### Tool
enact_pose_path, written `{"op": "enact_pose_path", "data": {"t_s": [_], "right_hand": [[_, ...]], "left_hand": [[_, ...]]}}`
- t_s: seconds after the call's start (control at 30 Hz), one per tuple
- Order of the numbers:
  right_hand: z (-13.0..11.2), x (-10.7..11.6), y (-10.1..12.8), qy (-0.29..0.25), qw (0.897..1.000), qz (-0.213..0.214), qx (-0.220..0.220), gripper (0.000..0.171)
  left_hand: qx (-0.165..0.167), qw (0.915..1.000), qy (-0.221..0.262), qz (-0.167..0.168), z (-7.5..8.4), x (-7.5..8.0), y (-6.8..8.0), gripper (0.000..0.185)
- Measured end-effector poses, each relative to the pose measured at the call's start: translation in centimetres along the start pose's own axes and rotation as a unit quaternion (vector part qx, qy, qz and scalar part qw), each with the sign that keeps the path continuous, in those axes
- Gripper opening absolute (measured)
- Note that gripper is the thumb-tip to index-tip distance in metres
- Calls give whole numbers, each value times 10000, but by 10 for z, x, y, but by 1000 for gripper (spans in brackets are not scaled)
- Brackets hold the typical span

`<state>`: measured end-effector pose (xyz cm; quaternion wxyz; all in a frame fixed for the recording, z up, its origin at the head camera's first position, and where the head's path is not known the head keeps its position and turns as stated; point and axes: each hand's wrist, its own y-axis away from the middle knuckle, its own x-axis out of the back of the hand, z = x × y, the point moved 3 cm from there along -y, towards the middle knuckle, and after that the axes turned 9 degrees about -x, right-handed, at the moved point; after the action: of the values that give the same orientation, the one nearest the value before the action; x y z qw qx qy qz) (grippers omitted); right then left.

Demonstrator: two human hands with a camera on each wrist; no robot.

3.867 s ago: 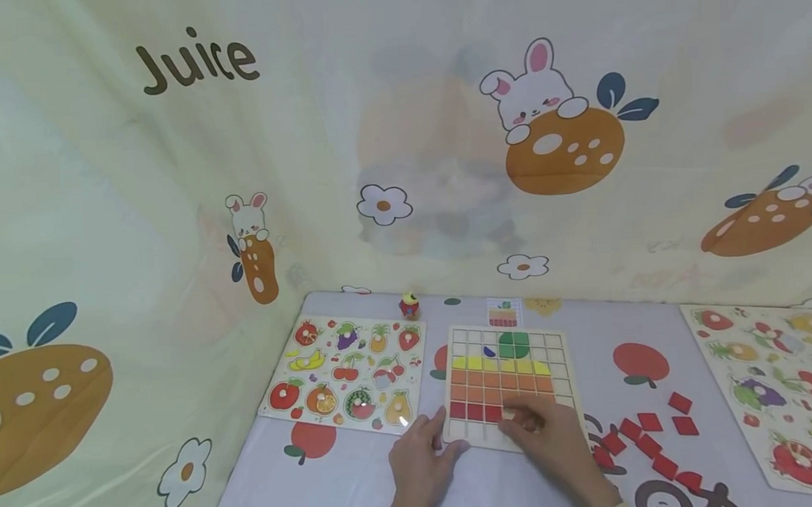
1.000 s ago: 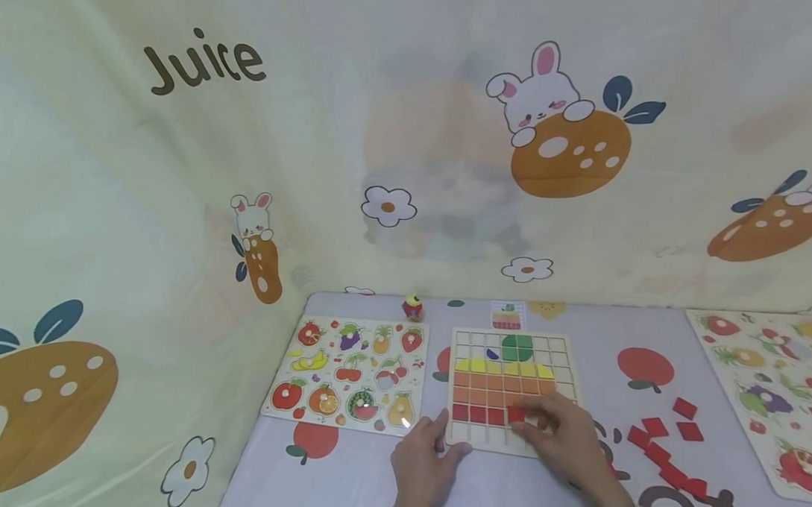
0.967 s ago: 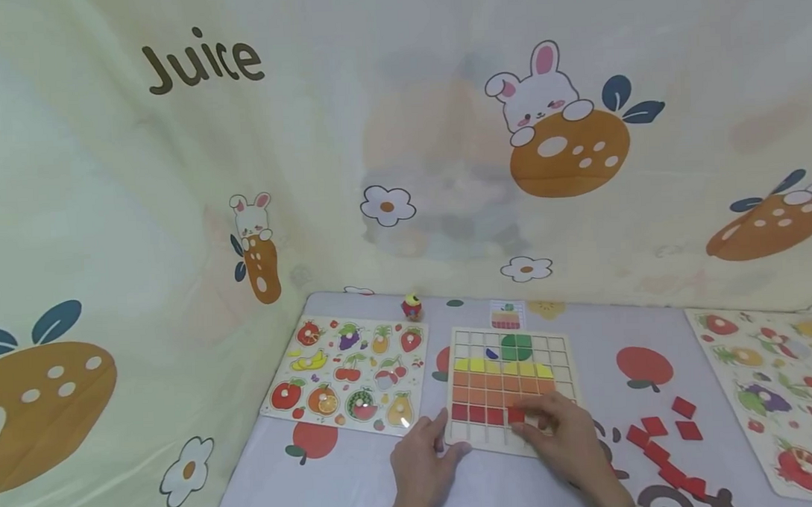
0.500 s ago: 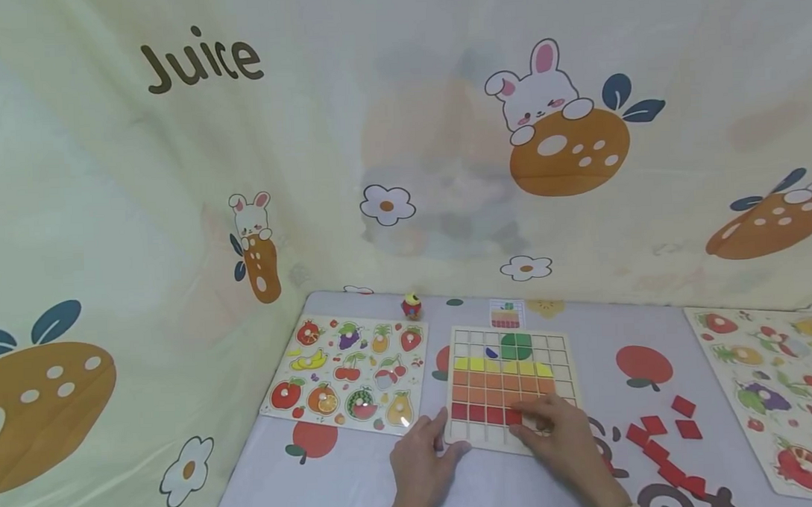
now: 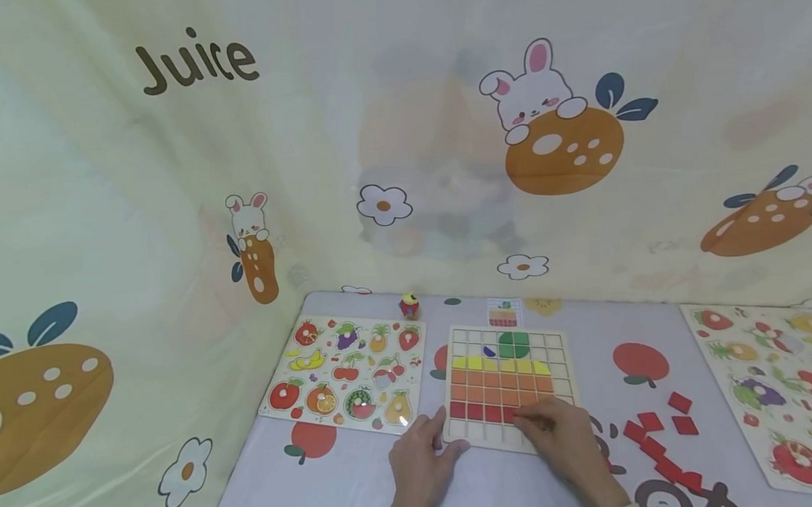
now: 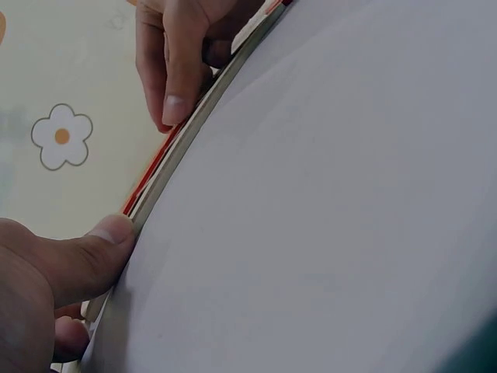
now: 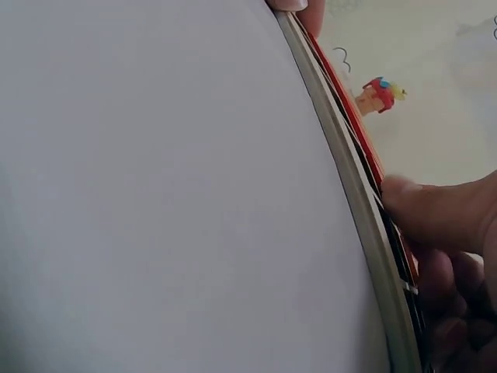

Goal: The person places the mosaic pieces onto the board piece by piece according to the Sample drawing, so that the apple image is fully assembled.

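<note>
Two hands are working at the near edge of a wooden grid board [image 5: 562, 352] lying flat on the worktop [image 5: 360, 479] just ahead of them. Left hand [image 5: 421, 462] is bracing the board's near left corner, thumb pressing against its edge, fingers relaxed. Right hand [image 5: 565, 440] is resting on the board's red row, fingertips pressing a red tile [image 5: 512, 414] down into the grid. Loose red tiles [image 5: 654, 442] are lying scattered just right of the right hand.
</note>
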<state>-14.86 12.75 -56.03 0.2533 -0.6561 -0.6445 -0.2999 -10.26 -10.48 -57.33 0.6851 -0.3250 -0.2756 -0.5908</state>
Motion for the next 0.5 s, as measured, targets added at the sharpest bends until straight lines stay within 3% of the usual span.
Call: {"op": "enact_pose_path", "data": {"t_s": [0.2,0.3,0.43,0.5], "right_hand": [[9,19,0,-46,9995,289,81,22],[20,43,-4,232,9986,122,-465,39],[44,77,-10,960,9885,-281,-1131,63],[57,92,-12,1254,9852,-378,-1106,65]], "left_hand": [[-22,10000,24,12,1,0,0,66],[-30,10000,19,18,2,1,1,66],[-38,10000,5,30,1,1,1,66],[-48,10000,2,53,1,2,1,66]]}}
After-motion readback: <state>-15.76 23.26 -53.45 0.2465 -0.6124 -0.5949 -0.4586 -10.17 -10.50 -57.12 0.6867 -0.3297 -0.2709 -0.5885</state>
